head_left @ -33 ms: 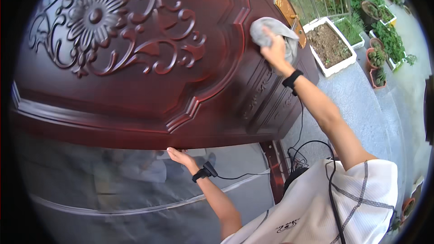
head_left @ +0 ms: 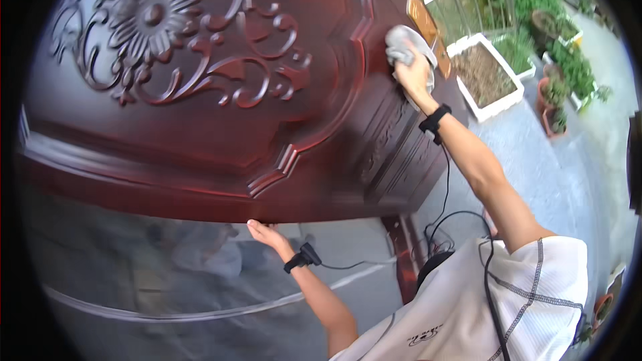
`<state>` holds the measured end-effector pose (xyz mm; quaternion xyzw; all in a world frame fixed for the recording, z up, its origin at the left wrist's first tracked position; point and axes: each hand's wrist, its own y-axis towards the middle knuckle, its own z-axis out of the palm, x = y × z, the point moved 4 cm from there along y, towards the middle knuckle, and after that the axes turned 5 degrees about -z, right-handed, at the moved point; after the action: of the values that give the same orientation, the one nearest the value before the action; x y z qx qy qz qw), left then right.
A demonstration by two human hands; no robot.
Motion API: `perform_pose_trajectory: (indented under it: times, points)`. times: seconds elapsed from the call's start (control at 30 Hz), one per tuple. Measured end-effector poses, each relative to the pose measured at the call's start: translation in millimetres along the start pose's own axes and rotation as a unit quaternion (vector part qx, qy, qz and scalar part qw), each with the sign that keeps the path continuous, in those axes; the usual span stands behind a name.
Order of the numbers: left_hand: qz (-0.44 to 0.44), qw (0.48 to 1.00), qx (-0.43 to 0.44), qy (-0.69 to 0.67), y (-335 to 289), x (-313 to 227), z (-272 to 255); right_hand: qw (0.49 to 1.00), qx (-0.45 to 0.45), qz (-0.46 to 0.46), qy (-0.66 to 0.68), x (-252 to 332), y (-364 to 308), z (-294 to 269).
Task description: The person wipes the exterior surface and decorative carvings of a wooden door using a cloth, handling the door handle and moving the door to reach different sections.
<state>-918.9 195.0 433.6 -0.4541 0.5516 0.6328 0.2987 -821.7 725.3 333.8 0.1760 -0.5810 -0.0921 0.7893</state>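
Broadly, a dark red wooden door fills most of the view, tilted, with a raised moulding and a carved flower among scrolls toward the upper left. Pale grey paving spreads at the right, and the person's white shirt takes up the lower right. Beyond the door's far edge stand a metal railing, a white planter box of soil and, farther right, several potted plants. Near that edge of the door is a gold-coloured handle plate. Just beside the plate, on the door's face, lies a grey cloth, bunched under the right hand, whose fingers are closed on it and partly hidden in its folds. The left hand is at the door's near edge, fingers close together with their tips touching it; whether they grip it, I cannot tell. Each wrist wears a black band, and thin black cables run near the shirt.
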Motion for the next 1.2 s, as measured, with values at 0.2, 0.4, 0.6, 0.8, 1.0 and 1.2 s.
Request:
perform_pose_trajectory:
  times: [0.2, 0.4, 0.6, 0.8, 1.0, 1.2]
  points:
    - [0.02, 0.997, 0.071, -0.011, 16, 39, -11, 0.974, -0.065, -0.215, 0.024, 149, -24, 78]
    - [0.095, 0.99, 0.105, 0.021, 19, 42, -8, 0.908, 0.168, -0.372, 0.094, 331, -160, 146]
    - [0.221, 0.974, -0.008, 0.053, 6, 14, -3, 0.854, 0.195, -0.483, 0.016, 341, -148, 142]
    - [0.106, 0.991, 0.086, -0.008, 11, 33, -16, 0.93, -0.004, -0.366, -0.04, 230, -80, 100]
    - [0.057, 0.997, 0.055, -0.021, 9, 22, -6, 0.998, -0.022, -0.028, -0.059, 112, -3, 49]
    - [0.08, 0.997, 0.022, -0.006, 10, 21, -14, 0.929, 0.061, -0.35, 0.104, 251, -31, 100]
